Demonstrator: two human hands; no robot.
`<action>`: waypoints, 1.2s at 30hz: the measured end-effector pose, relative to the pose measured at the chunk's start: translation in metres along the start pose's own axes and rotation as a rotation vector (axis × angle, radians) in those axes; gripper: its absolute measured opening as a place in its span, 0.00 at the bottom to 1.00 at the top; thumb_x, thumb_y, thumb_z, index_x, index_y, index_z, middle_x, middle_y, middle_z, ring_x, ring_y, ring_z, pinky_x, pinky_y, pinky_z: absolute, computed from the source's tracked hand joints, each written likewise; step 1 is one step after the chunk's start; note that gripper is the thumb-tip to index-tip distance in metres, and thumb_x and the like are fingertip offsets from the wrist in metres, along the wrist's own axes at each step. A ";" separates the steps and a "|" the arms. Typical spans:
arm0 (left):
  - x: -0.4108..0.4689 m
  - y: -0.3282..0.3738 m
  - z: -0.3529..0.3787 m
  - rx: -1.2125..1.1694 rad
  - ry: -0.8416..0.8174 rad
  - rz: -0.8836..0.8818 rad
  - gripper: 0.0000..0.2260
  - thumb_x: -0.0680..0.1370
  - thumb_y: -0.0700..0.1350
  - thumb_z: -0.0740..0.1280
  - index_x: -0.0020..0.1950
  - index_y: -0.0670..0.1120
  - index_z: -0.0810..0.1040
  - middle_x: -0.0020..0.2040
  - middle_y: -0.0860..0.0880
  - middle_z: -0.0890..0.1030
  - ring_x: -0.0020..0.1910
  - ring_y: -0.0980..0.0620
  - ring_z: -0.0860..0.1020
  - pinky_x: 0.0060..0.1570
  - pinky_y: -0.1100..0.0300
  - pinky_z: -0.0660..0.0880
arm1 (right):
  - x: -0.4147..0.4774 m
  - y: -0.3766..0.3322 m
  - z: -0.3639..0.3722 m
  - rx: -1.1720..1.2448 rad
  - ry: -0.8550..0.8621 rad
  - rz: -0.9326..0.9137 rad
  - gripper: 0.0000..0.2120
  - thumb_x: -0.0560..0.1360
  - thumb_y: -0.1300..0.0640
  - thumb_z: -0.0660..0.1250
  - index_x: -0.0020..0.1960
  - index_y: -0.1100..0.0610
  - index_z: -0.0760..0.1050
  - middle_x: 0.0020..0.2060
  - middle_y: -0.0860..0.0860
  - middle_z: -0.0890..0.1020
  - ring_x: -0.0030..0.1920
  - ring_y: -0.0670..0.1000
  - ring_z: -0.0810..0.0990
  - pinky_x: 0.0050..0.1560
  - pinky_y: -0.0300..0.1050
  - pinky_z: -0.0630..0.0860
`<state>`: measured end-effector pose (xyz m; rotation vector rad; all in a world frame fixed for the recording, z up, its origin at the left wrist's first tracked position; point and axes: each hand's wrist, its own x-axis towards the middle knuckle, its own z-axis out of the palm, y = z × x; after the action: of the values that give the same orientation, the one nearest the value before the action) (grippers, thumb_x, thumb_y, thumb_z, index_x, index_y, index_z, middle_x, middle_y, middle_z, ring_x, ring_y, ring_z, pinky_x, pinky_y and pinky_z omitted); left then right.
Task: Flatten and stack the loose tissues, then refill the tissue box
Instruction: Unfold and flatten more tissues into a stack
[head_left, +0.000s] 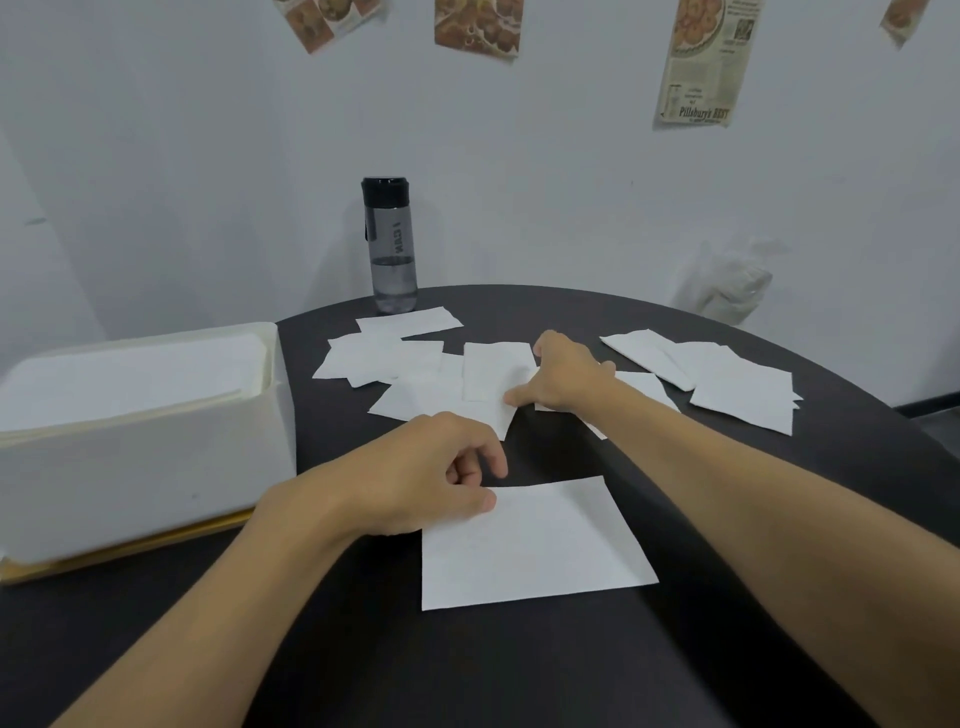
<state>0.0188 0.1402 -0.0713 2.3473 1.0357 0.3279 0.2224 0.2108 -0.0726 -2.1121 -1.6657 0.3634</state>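
**Ana:** Head view had both hands over the dark table, correct? Where did the tissues lie from the fingers?

**Ben:** A flattened tissue lay nearest the person, its long axis running roughly left to right. The left hand rested on its upper-left corner, thumb pressed flat on the paper, the other fingers curled loosely above it and gripping nothing.

**Ana:** And the right hand?

**Ben:** The right hand was stretched farther away, into the loose tissues scattered mid-table. Its fingers were spread and lay on a tissue at the right edge of that heap; whether they pinched it or only pressed on it, I could not tell.

**Ana:** So which hand was nearer the next tissue?

**Ben:** The right one, clearly. The heap lay beyond and left of the flat sheet, so I judged the coming move to be a pull toward the person. More tissues sat to the right.

**Ana:** The tissue box?

**Ben:** At the table's left edge, beside the left forearm, apart from the loose sheets.
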 end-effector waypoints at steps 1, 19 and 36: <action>0.000 0.000 0.000 0.001 -0.003 -0.003 0.06 0.78 0.45 0.71 0.53 0.54 0.79 0.38 0.56 0.77 0.32 0.62 0.72 0.36 0.69 0.69 | 0.000 -0.001 0.000 0.012 -0.006 -0.001 0.25 0.69 0.48 0.76 0.58 0.54 0.67 0.51 0.50 0.79 0.55 0.55 0.75 0.54 0.51 0.61; -0.002 0.001 -0.003 0.016 -0.033 -0.015 0.03 0.79 0.46 0.70 0.50 0.53 0.80 0.37 0.57 0.78 0.32 0.62 0.72 0.35 0.70 0.69 | -0.011 0.031 -0.023 -0.161 -0.118 -0.439 0.13 0.74 0.51 0.73 0.58 0.51 0.80 0.65 0.47 0.73 0.65 0.51 0.70 0.69 0.55 0.65; -0.003 0.000 -0.004 0.014 -0.019 -0.023 0.03 0.79 0.44 0.70 0.51 0.52 0.81 0.38 0.57 0.77 0.32 0.63 0.72 0.35 0.71 0.68 | -0.002 0.033 -0.009 0.029 -0.090 -0.562 0.07 0.79 0.58 0.68 0.45 0.58 0.84 0.50 0.48 0.85 0.51 0.46 0.80 0.57 0.44 0.76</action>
<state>0.0155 0.1396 -0.0676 2.3447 1.0587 0.2893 0.2542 0.2013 -0.0809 -1.5303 -2.1909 0.3007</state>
